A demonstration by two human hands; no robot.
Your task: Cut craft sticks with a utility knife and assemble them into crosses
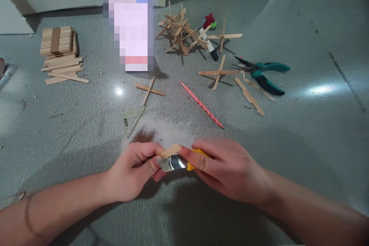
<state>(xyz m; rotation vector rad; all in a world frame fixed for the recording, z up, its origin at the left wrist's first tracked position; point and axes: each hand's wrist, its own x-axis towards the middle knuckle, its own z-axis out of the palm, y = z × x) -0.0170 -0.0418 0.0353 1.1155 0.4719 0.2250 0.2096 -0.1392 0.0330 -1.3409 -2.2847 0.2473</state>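
Head: left hand (127,175) partly hides stick (173,149).

No lettering or number is legible: marks on the set square (132,118) are too small, the screen (133,30) pixelated.

Knife (179,162) sat in right hand (230,169), stick (173,150) in left hand (131,175); behind lay pencil (201,105), with set square (132,118) left, pliers (256,70) right.

Shiny metal knife blade (165,164), yellow plastic handle (190,166), matt wooden stick (172,150), glossy, rough-textured floor (95,119)
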